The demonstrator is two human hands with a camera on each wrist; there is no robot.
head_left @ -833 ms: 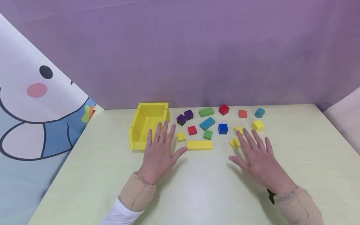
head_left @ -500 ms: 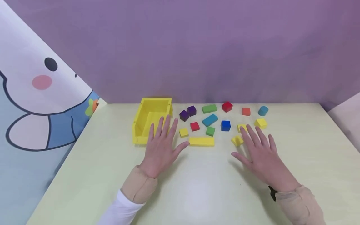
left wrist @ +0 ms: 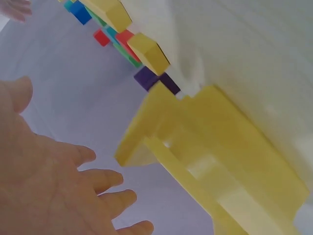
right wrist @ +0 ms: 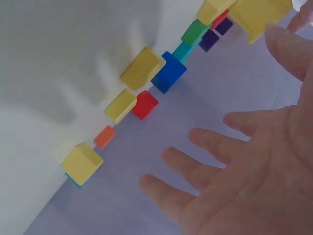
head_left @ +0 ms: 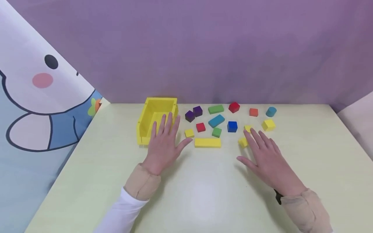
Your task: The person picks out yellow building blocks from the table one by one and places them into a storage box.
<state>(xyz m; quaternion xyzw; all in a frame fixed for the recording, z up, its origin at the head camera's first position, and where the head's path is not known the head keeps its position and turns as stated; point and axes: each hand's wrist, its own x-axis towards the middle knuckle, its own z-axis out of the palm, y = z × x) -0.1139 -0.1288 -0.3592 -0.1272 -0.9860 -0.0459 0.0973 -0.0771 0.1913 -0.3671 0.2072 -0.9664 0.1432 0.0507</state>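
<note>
My left hand (head_left: pixel 163 147) hovers with fingers spread, its fingertips overlapping the near right part of a yellow bin (head_left: pixel 141 129) in the head view. The left palm holds nothing. My right hand (head_left: pixel 269 163), also spread and bare, hangs above the table beside two small yellow blocks (head_left: pixel 243 142), partly covering them. Between the hands lie a long yellow block (head_left: pixel 208 142), a small yellow block (head_left: pixel 189 133), a red block (head_left: pixel 200 127), a green block (head_left: pixel 217 132) and a blue cube (head_left: pixel 232 127). In the right wrist view a yellow cube (right wrist: pixel 82 164) stands beyond the fingers.
Toward the back of the table (head_left: pixel 198 194) sit two purple cubes (head_left: pixel 193 114), a long green block (head_left: pixel 216 109), a light blue block (head_left: pixel 216 121), a red block (head_left: pixel 234 107), an orange block (head_left: pixel 254 112) and a blue cylinder (head_left: pixel 271 111). A purple backdrop (head_left: pixel 204 51) rises behind.
The head view has shifted slightly, so the table and blocks appear higher. Both hands stay spread in nearly the same place, the right one slightly over the yellow blocks. No block has visibly moved.
</note>
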